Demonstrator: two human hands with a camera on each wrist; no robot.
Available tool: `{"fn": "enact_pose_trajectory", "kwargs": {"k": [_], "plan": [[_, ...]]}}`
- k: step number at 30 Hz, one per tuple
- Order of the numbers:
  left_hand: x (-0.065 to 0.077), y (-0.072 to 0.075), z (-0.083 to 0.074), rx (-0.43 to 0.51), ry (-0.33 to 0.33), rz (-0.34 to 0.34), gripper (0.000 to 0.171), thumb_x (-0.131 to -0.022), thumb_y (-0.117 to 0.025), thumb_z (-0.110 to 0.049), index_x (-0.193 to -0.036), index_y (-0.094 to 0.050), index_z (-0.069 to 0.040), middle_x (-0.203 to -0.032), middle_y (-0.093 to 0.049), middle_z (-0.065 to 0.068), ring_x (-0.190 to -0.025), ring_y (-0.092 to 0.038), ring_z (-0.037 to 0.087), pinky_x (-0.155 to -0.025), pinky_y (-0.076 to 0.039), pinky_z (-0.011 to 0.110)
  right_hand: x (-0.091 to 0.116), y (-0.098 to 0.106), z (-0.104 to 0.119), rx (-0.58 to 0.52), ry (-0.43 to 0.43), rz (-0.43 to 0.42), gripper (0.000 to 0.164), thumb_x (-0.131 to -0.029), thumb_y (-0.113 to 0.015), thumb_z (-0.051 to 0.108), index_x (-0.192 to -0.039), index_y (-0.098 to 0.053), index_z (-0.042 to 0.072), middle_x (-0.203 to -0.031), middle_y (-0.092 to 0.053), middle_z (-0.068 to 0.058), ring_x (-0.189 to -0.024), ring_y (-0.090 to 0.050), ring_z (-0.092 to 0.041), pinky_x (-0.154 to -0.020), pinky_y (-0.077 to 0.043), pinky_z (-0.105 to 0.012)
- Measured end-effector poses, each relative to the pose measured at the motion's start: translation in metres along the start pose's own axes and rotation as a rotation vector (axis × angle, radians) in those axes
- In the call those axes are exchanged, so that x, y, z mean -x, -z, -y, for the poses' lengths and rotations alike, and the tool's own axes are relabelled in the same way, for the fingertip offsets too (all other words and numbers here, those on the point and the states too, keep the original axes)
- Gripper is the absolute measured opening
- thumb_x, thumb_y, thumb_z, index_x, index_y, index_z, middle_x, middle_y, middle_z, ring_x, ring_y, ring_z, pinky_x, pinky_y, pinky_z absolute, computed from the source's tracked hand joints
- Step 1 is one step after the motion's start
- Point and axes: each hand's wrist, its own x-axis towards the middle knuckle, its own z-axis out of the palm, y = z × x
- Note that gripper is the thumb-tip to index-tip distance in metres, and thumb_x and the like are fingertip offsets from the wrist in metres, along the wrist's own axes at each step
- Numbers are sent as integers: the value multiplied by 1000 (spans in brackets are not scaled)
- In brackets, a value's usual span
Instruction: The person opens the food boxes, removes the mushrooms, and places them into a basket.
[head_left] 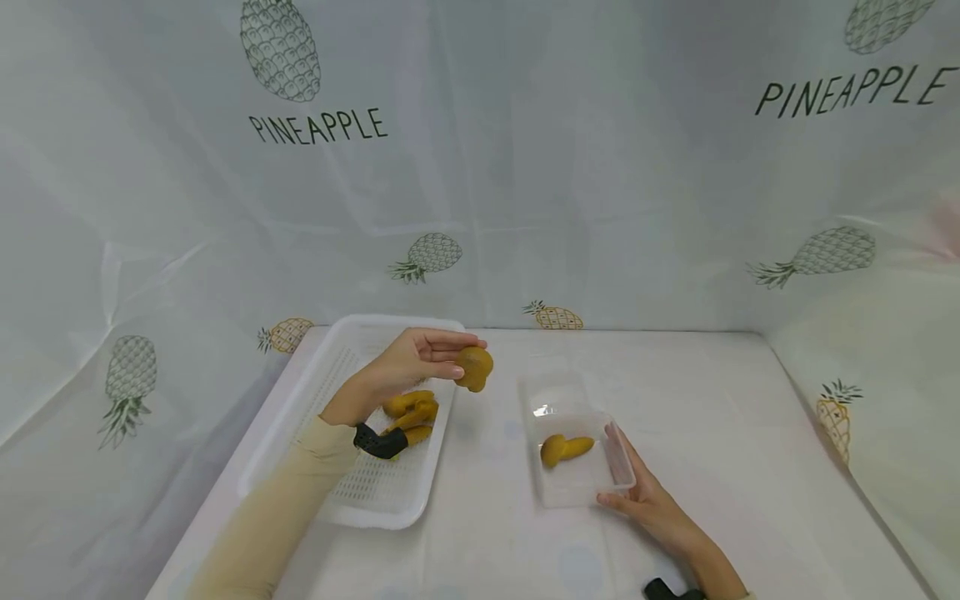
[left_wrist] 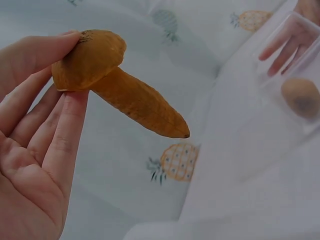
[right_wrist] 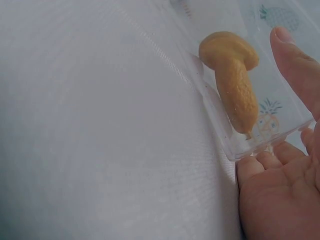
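My left hand [head_left: 412, 365] pinches a yellow-brown mushroom [left_wrist: 142, 102] by its cap, between thumb and fingertips. The stem points away from the palm in the left wrist view. This hand is raised over the right side of a white perforated basket [head_left: 347, 517], where several similar mushrooms [head_left: 412, 410] lie, partly hidden by the wrist. On the right, a clear plastic box [head_left: 573, 492] stands on the table with one mushroom [right_wrist: 235, 85] lying inside. My right hand [head_left: 654, 508] holds this box at its near right corner, thumb on the near side and fingers along the right wall.
The box's clear lid [head_left: 557, 388] appears folded back behind it. White cloth covers the table [head_left: 697, 400]. A pineapple-print sheet [head_left: 510, 167] hangs behind and at both sides. Black straps [head_left: 381, 442] circle both wrists.
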Motion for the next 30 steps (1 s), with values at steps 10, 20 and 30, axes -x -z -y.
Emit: {"fn": "enact_pose_trajectory", "kwargs": {"k": [10,20,30], "plan": [[41,39,9,-99,38,-170,53,-91,-72,-2,-141,-55,1,-138,-60,8,-130,-53,22,-99,-49,35,0,-1,2,-31,-17,5,104,-92,-67,-3,-161,3,29,-166,9,-12,-137,-8,20,-102,-32,-10],[65,77,27,-229,165,-338,62,-90,-75,-10,-145,-49,3,-140,-58,10,-139,-41,31,-107,-42,32,1,0,0,-12,-27,-2,104,-92,-68,-1,-161,3,30,-166,8,-13,-136,-8,20,-101,-35,-11],[78,87,43,-353,264,-475,58,-88,-78,-14,-138,-55,5,-138,-58,18,-134,-47,34,-104,-44,31,1,0,1,16,-36,-17,104,-92,-70,2,-161,1,31,-167,5,-10,-136,-7,21,-100,-32,-8]]}}
